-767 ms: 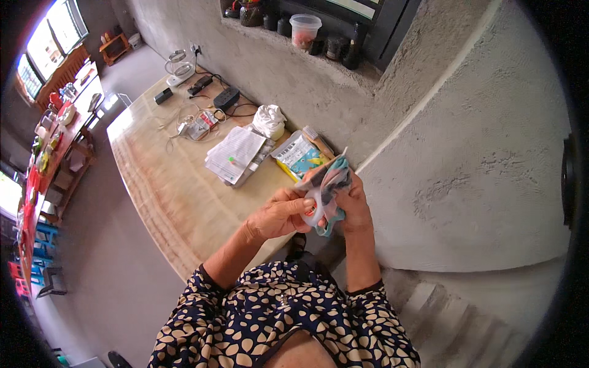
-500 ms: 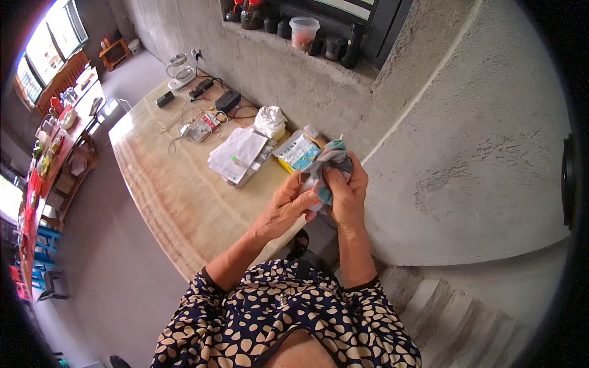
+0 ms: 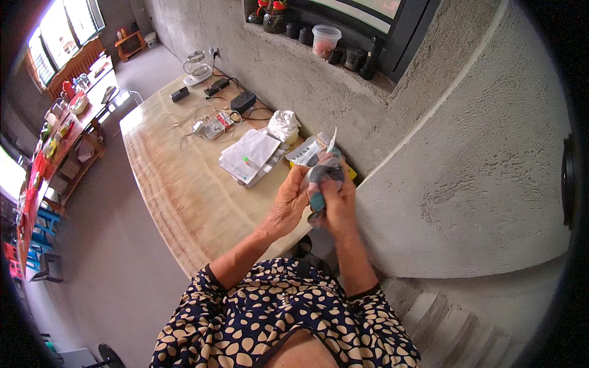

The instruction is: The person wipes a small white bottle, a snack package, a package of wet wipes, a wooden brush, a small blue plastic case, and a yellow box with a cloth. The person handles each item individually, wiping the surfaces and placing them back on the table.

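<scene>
Both sets of fingers are curled shut on a crumpled packet (image 3: 323, 175): the left hand (image 3: 288, 202) pinches it from nine o'clock, the right hand (image 3: 337, 205) from five o'clock. The packet is held in the air over the table (image 3: 178, 184) edge. Papers (image 3: 250, 156) lie at ten o'clock, a white bag (image 3: 284, 125) at eleven. Squeezed this tightly, the packet could tear or slip down beside the wall (image 3: 429, 141).

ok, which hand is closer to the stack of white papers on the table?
Left. The left hand is just to the near right of the stack of white papers, apart from it. The right hand sits farther right, beyond the crumpled packet both hands hold.
</scene>
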Demonstrator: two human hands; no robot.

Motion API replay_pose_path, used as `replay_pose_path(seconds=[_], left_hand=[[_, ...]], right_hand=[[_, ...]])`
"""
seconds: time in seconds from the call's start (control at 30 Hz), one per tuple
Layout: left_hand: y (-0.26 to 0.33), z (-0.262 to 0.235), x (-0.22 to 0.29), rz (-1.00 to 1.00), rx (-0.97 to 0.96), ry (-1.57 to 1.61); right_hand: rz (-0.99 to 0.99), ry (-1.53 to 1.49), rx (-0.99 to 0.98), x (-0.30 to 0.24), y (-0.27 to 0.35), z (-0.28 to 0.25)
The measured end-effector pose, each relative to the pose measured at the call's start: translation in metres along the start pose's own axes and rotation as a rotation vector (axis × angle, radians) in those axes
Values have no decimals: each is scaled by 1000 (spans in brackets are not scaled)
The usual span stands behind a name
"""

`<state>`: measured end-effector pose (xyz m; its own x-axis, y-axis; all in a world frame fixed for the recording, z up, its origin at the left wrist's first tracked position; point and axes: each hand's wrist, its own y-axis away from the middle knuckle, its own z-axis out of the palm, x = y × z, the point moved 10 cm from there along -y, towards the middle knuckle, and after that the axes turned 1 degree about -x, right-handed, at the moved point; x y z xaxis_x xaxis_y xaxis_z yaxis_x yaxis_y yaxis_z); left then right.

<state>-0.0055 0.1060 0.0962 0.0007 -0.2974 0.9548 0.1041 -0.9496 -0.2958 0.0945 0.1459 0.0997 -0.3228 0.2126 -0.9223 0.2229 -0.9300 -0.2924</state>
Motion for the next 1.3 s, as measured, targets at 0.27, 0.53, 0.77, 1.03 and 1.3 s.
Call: replay_pose_path(seconds=[0.27, 0.53, 0.77, 1.03, 1.3], left_hand=[[-4, 10, -21, -238, -54, 667], [-3, 4, -23, -289, -189, 853], [10, 12, -8, -447, -316, 1172], [9, 10, 0, -451, -145, 923], [-2, -11, -27, -279, 31, 445]], right_hand=[[268, -628, -116, 34, -18, 10], [165, -651, -242, 25, -18, 19], [102, -674, -507, -6, -20, 47], [58, -440, -318, -9, -32, 40], [-42, 116, 16, -5, -26, 36]])
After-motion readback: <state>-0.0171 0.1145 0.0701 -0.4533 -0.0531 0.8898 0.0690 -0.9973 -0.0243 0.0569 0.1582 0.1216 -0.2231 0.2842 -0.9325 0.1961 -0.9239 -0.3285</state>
